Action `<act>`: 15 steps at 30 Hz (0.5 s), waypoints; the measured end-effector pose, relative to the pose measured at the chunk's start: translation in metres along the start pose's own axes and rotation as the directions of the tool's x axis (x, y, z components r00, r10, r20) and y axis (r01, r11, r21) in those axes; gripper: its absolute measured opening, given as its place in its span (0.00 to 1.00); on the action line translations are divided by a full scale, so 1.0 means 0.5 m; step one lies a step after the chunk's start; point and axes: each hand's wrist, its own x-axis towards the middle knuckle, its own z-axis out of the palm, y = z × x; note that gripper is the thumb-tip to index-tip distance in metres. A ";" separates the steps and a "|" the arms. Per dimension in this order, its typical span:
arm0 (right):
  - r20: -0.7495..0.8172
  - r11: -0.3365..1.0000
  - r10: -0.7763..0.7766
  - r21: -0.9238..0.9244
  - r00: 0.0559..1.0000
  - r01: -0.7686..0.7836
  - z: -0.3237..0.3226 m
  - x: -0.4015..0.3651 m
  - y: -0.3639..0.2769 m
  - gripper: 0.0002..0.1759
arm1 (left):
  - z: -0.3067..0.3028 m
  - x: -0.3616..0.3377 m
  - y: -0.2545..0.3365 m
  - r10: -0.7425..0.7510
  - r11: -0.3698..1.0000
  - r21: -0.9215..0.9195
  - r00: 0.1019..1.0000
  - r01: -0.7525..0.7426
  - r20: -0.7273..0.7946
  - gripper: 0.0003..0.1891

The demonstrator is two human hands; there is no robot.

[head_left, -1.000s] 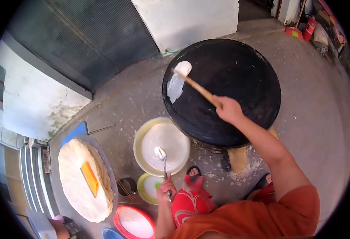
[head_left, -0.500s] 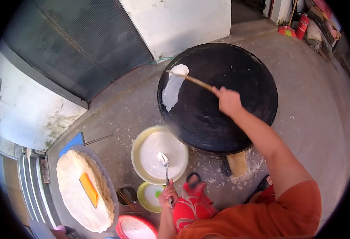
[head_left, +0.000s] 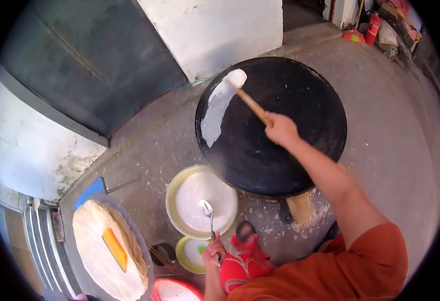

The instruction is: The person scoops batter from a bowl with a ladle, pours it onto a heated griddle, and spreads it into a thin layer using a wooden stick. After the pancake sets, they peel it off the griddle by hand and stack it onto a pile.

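My right hand (head_left: pixel 281 129) is closed around the handle of a wooden batter spreader (head_left: pixel 252 105), held over a large round black griddle (head_left: pixel 285 160). At the far end of the spreader, a curved strip of white batter (head_left: pixel 217 113) lies along the griddle's left side, with a thicker blob at its leading tip. Low in the view, my left hand (head_left: pixel 215 251) grips a metal spoon (head_left: pixel 208 209). Its bowl, coated in white, hangs over a pale basin (head_left: pixel 172 203) of white batter.
Left of the basin sits a stack of thin flatbreads (head_left: pixel 97 241) with an orange scraper (head_left: pixel 115 248) on top. A small green bowl (head_left: pixel 181 253) and a red basin (head_left: pixel 160 288) stand near my left hand. White flakes litter the concrete floor around the griddle.
The spreader has moved along the griddle's rim, away from me and slightly right. The batter strip is longer and curves further round. My left hand still holds the spoon over the basin.
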 end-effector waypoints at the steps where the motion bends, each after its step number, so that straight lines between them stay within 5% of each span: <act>1: 0.066 0.992 -0.118 -0.033 0.991 0.120 -0.003 -0.023 -0.024 0.24 | 0.004 0.005 -0.003 -0.006 1.000 0.003 1.000 0.006 0.004 0.17; 3: 0.150 0.934 -0.294 -0.165 0.944 0.317 0.011 -0.021 -0.025 0.25 | 0.002 0.003 -0.011 0.037 0.999 0.015 0.999 -0.037 0.002 0.18; 4: 0.143 0.885 -0.264 -0.358 0.954 0.299 0.002 0.010 -0.019 0.25 | 0.000 0.001 -0.011 0.038 0.999 0.015 0.999 -0.038 -0.010 0.18; 6: 0.051 0.908 -0.085 -0.408 0.995 0.099 -0.012 0.086 0.034 0.25 | 0.001 -0.001 -0.009 0.021 1.000 0.000 1.000 -0.021 -0.022 0.18; 7: 0.048 0.909 -0.083 -0.405 0.995 0.095 -0.006 0.081 0.040 0.25 | 0.002 -0.005 -0.007 0.021 1.000 0.005 1.000 -0.021 -0.022 0.18; 9: -0.011 0.994 0.039 -0.105 0.999 -0.040 0.007 0.062 0.050 0.24 | 0.006 -0.002 -0.003 0.003 0.999 0.037 1.000 -0.002 -0.030 0.17; 10: -0.106 0.999 -0.031 -0.038 0.994 0.027 0.041 0.029 0.057 0.24 | 0.007 0.001 -0.001 -0.011 0.999 0.042 1.000 0.012 -0.025 0.17; 12: 0.080 0.976 -0.202 -0.068 0.976 0.208 0.006 -0.041 0.008 0.25 | 0.008 0.005 -0.004 0.014 0.997 0.071 1.000 -0.012 -0.017 0.17; 15: 0.005 0.906 -0.104 -0.413 0.995 0.096 -0.010 0.040 0.060 0.27 | 0.014 0.000 -0.017 0.043 0.998 0.051 0.997 -0.040 -0.069 0.17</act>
